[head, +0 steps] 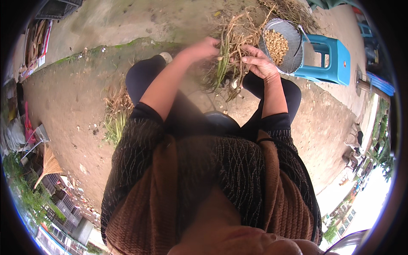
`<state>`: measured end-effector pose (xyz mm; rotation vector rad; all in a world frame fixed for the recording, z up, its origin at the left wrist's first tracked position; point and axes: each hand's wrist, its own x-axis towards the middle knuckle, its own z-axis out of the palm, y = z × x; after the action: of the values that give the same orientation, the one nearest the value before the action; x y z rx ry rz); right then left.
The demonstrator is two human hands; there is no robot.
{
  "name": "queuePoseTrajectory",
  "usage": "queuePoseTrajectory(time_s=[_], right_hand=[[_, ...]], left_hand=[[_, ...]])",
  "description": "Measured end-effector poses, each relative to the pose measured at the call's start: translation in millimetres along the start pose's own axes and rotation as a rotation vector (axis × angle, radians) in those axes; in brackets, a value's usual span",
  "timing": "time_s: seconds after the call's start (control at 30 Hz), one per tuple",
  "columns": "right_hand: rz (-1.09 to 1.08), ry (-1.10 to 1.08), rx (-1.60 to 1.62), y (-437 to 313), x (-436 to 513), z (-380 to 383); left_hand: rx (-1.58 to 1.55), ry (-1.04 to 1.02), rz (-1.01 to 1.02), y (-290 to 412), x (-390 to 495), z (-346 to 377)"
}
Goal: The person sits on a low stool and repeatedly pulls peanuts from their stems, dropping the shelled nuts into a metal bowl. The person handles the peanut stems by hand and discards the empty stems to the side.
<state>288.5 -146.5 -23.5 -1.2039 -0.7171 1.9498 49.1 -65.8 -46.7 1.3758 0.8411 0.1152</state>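
Observation:
A bundle of uprooted peanut plants [225, 60], with green-brown stems and tangled roots, hangs between my two hands above the ground. My left hand [204, 49] grips its left side; blur and stems hide part of the fingers. On the other side, my right hand [260, 63] has thumb and fingers closed on the roots. Just beyond the right hand stands a grey bucket [295, 47] with a wire handle, tilted in the view. Many peanuts in their shells [276, 46] lie inside it.
A blue plastic stool [339, 60] is right beside the bucket. More dried plants [291, 14] are heaped behind it. Pulled plants [117, 122] lie on the earth left of my knee. Farther left is a straw broom [51, 161]. A dog [354, 135] appears at far right.

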Motion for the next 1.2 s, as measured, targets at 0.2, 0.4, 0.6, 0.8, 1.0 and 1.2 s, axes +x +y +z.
queuePoseTrajectory(time_s=[0.2, 0.4, 0.6, 0.8, 1.0, 1.2], right_hand=[[-0.066, 0.092, -0.333, 1, 0, 0], [-0.172, 0.186, -0.458, 1, 8, 16], [-0.123, 0.265, -0.571, 3, 13, 36], [-0.097, 0.192, -0.241, 30, 19, 26], [-0.226, 0.378, -0.524, 31, 32, 68], [-0.214, 0.349, -0.221, 37, 33, 63]], left_hand=[[-0.032, 0.043, 0.117, -22, 11, 2], [0.038, -0.018, 0.064, -53, 31, 3], [0.115, -0.013, 0.056, -70, 50, 2], [0.071, 0.095, 0.132, -49, 31, 22], [0.12, 0.466, 0.112, -92, 44, 39], [0.61, 0.343, 0.002, -35, 33, 33]])
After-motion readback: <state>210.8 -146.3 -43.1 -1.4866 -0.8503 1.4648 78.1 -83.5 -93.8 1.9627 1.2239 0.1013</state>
